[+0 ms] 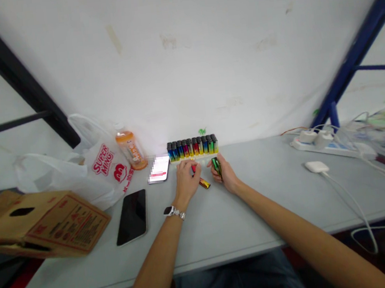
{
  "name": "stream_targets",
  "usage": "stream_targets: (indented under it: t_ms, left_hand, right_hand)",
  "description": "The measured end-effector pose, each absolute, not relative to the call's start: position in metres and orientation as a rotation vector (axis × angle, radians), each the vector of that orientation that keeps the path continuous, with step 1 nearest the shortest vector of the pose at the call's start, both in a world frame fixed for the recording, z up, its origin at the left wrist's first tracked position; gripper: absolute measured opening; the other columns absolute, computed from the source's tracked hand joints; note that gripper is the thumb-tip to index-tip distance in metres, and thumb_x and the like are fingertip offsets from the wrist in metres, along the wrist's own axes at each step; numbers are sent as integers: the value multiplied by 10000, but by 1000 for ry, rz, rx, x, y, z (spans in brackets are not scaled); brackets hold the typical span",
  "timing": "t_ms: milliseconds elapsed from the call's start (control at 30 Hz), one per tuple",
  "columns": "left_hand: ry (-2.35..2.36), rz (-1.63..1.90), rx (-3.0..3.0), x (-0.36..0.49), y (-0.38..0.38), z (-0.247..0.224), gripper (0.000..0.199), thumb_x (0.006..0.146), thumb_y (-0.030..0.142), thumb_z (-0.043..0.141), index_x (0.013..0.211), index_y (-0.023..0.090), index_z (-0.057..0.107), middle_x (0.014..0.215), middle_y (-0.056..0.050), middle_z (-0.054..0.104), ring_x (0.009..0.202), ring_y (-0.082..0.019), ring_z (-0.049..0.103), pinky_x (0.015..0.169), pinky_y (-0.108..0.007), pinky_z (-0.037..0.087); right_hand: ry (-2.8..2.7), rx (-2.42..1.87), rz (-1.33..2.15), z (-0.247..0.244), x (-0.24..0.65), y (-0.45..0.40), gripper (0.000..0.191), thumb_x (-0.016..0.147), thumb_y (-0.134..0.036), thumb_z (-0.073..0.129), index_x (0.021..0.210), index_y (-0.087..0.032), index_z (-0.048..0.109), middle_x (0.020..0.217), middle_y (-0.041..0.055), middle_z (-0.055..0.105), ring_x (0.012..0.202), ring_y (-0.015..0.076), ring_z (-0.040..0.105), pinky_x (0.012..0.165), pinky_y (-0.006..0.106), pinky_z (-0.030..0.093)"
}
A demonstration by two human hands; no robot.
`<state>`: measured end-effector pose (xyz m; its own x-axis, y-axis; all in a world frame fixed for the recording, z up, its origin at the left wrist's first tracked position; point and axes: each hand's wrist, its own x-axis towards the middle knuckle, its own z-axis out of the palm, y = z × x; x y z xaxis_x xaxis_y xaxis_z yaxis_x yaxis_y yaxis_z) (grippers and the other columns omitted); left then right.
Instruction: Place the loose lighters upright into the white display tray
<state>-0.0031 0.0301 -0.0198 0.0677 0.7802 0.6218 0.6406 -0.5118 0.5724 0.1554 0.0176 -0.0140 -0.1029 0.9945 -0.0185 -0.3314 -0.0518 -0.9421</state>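
My left hand (187, 181), with a watch on its wrist, has its thumb and fingers closed around the upper part of a red-and-gold lighter (204, 183). The gold end of that lighter sticks out to the right, low over the table. A green lighter (216, 165) with a dark side is gripped in my curled right hand (227, 173), a short way to the right. Just beyond both hands, several lighters (193, 147) with black tops and metallic blue, red, green and yellow bodies stand upright in a tight block near the wall.
Left of my hands are a lit phone (159, 169), a dark tablet-like device (132, 217), an orange drink bottle (131, 149), a white plastic bag (78, 174) and a cardboard box (66, 226). A power strip (333, 147) and white charger (316, 166) with cables lie at right.
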Motion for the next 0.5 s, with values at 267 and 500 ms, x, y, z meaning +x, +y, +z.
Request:
stream_targets:
  t_ms: [267, 500]
  left_hand:
    - [1532, 1466, 2062, -8, 33, -21, 150, 911, 311, 573, 842, 204, 654, 953, -65, 669, 993, -226, 598, 966, -425, 457]
    - [1542, 1455, 2018, -11, 36, -24, 153, 905, 288, 570, 837, 194, 670, 965, -73, 670, 993, -224, 592, 968, -420, 454]
  right_hand:
    - [-1291, -962, 1045, -10, 165, 28, 408, 715, -545, 735, 907, -188, 686, 723, -7, 604, 654, 120, 518, 593, 232, 428]
    - [-1726, -1080, 541, 13, 183, 70, 166, 801, -321, 653, 835, -191, 749, 794, 32, 689, 672, 140, 551, 667, 269, 436]
